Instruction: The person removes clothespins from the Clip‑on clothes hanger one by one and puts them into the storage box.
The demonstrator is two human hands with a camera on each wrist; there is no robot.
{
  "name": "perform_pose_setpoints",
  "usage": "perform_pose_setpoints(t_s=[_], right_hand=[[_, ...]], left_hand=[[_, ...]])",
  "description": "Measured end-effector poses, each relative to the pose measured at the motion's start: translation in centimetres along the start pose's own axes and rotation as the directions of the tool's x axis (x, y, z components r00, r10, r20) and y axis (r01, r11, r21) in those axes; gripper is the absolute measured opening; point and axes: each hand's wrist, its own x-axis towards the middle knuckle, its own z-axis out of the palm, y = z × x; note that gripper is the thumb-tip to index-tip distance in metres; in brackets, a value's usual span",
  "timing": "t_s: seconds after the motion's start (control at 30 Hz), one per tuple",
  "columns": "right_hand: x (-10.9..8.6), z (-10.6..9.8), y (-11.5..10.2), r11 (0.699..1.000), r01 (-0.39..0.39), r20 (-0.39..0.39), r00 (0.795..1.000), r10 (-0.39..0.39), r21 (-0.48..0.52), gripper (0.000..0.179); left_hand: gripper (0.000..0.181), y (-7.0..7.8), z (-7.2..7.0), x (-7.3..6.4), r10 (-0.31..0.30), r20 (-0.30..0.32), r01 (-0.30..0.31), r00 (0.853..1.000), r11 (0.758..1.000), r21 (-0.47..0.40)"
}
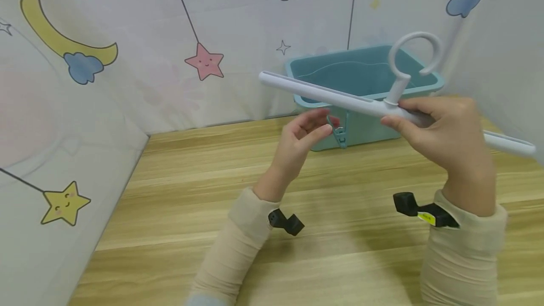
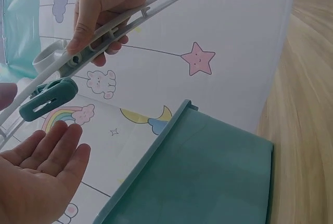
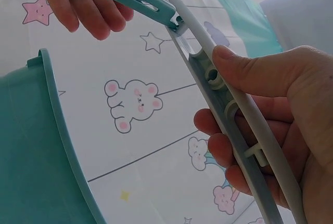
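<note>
A white clothes hanger with a round hook is held in the air, tilted, its left end higher in the head view. My right hand grips its bar near the hook, thumb on one side and fingers on the other. A teal clip hangs at the hanger's underside, left of the hook. Close by it is my left hand, its fingers extended and loosely spread below the clip in the left wrist view. In the right wrist view these fingers look apart from the clip.
Behind the hanger a teal bin stands on the wood-grain table, against a printed white backdrop. A black wrist camera is on the left sleeve and another on the right.
</note>
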Motion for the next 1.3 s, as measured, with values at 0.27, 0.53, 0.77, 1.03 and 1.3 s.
perform_pose_setpoints(t_s=[0.27,0.53,0.77,1.03,1.3], right_hand=[[0.0,0.5,0.2,1.0,0.019,-0.035,0.999,-0.018,0.016,0.075],[0.2,0.6,0.0,0.999,0.051,-0.03,0.998,-0.051,0.009,0.073],[0.2,0.7,0.0,0.998,0.052,-0.018,0.999,-0.051,0.029,0.072],[0.2,0.4,-0.2,0.997,0.065,0.017,0.998,-0.066,0.034,0.058],[0.3,0.3,-0.3,0.997,0.079,0.067,0.995,-0.078,-0.011,0.027]], left_hand=[[0.035,-0.3,0.7,-0.1,-0.063,0.036,0.064,0.997,0.997,-0.042],[0.034,-0.6,1.2,-0.2,-0.07,0.072,0.075,0.995,0.994,-0.081],[0.028,-0.4,1.4,-0.1,-0.112,0.069,0.117,0.991,0.99,-0.08],[0.019,-0.2,1.5,0.0,-0.152,0.111,0.169,0.982,0.971,-0.166],[0.02,-0.1,1.5,0.2,-0.155,0.126,0.179,0.98,0.96,-0.214]])
